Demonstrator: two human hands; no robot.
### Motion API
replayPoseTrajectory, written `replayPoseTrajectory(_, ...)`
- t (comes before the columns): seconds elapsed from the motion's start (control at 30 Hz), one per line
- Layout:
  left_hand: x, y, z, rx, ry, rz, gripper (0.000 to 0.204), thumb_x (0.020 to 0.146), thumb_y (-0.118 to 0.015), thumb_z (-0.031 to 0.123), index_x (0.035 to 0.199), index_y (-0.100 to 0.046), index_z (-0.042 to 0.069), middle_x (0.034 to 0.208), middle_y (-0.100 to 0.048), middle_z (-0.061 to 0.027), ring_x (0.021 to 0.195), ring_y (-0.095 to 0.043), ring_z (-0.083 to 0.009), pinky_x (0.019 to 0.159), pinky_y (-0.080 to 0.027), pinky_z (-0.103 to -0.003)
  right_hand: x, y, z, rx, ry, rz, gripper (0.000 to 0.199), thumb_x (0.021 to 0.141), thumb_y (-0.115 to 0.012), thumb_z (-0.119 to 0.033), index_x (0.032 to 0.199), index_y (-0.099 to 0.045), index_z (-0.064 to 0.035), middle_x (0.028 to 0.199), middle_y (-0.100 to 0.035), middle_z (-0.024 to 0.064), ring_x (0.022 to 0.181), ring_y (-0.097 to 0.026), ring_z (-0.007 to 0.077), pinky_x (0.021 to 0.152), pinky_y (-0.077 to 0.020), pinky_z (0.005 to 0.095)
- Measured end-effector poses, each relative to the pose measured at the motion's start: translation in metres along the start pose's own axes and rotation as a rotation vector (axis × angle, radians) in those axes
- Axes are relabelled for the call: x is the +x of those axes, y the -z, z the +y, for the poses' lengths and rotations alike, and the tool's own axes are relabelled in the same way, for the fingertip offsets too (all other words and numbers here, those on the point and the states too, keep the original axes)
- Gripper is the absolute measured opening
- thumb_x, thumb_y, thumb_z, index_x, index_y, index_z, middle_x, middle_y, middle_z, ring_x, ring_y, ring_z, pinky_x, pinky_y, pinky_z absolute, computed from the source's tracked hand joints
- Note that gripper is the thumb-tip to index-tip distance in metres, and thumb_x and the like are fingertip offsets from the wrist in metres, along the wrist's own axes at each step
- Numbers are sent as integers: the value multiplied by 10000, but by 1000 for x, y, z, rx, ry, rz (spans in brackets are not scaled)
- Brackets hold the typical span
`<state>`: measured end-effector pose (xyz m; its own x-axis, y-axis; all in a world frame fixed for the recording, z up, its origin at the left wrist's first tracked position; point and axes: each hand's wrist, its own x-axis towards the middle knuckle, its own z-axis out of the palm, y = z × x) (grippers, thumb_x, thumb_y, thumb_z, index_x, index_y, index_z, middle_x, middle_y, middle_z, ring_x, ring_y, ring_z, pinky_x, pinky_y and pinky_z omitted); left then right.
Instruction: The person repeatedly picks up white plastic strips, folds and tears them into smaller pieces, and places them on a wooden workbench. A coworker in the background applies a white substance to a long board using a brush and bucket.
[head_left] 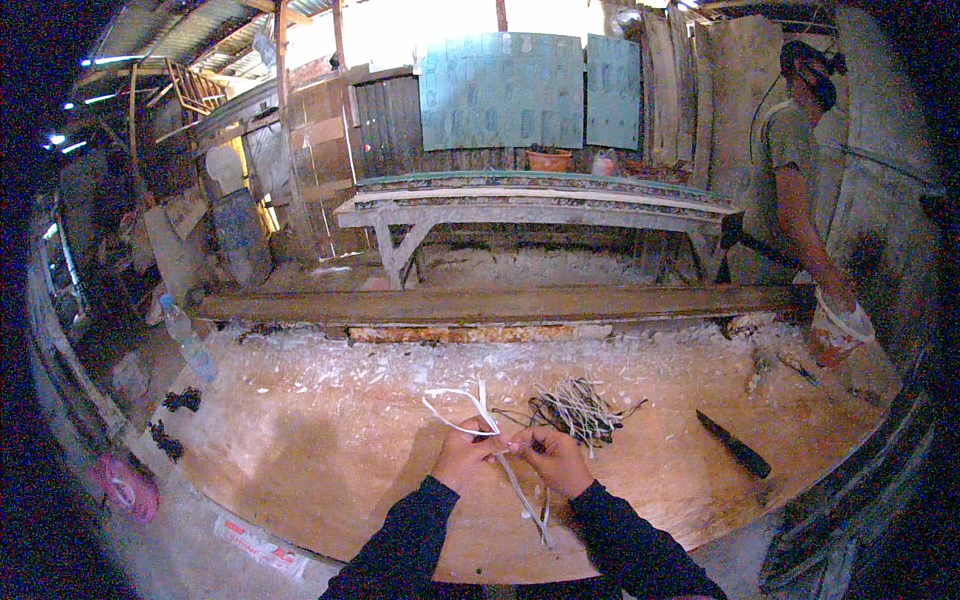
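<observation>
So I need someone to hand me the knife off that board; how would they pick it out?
Start at the big round wooden board on the ground. The person's right hand works pale strips near its middle; beyond it lies a bundle of strips. Farther right, alone near the board's edge, lies the knife: dark, straight and flat, unlike the pale tangled strips.

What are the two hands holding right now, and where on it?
Both the left hand and the right hand pinch one pale thin strip near its middle; a loop rises above the left hand, and loose ends hang down between the wrists.
</observation>
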<state>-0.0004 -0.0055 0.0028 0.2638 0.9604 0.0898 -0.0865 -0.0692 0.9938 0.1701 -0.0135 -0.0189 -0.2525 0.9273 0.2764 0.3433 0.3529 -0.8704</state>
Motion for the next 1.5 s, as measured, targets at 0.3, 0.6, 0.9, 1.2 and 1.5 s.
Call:
replayPoseTrajectory(0.3, 2, -1, -5, -92, -55, -8, 146, 705, -684, 109, 785, -576, 52, 730, -612, -29, 612, -556, -89, 471, -408, -203, -4, 0, -10, 535, -185, -89, 79, 831, -532, -132, 850, -547, -58, 807, -567, 10, 765, -536, 104, 696, -431, 222)
replayPoseTrajectory(0.6, -3, -6, 5, -48, -79, -39, 180, 686, -699, 90, 765, -539, 64, 700, -602, -39, 590, -559, -100, 480, -434, -211, -5, 5, -26, 833, -283, -31, 47, 799, -560, -102, 800, -522, -74, 753, -567, 19, 656, -525, 98, 621, -427, 209)
replayPoseTrajectory(0.9, -1, -3, 8, -192, 8, -92, 161, 723, -660, 82, 755, -503, 65, 710, -583, -44, 613, -558, -115, 520, -463, -220, -6, 3, -34, 497, 60, 107, 74, 781, -599, -94, 792, -559, -32, 760, -577, 40, 709, -547, 116, 649, -435, 238)
replayPoseTrajectory(1.2, -1, -1, 5, -337, 153, -115, 144, 762, -629, 103, 790, -492, 68, 756, -576, -48, 637, -553, -127, 533, -450, -231, -12, 6, -47, -306, 572, 284, 117, 675, -605, -6, 784, -573, -37, 839, -588, 107, 715, -574, 252, 593, -462, 291)
replayPoseTrajectory(1.5, 7, 9, -16, -473, 168, -214, 241, 746, -648, 115, 882, -449, 102, 775, -567, -35, 689, -554, -120, 530, -438, -229, -11, 2, -48, -189, 484, 139, 150, 705, -593, 3, 842, -548, -39, 905, -591, 133, 787, -591, 278, 664, -468, 329)
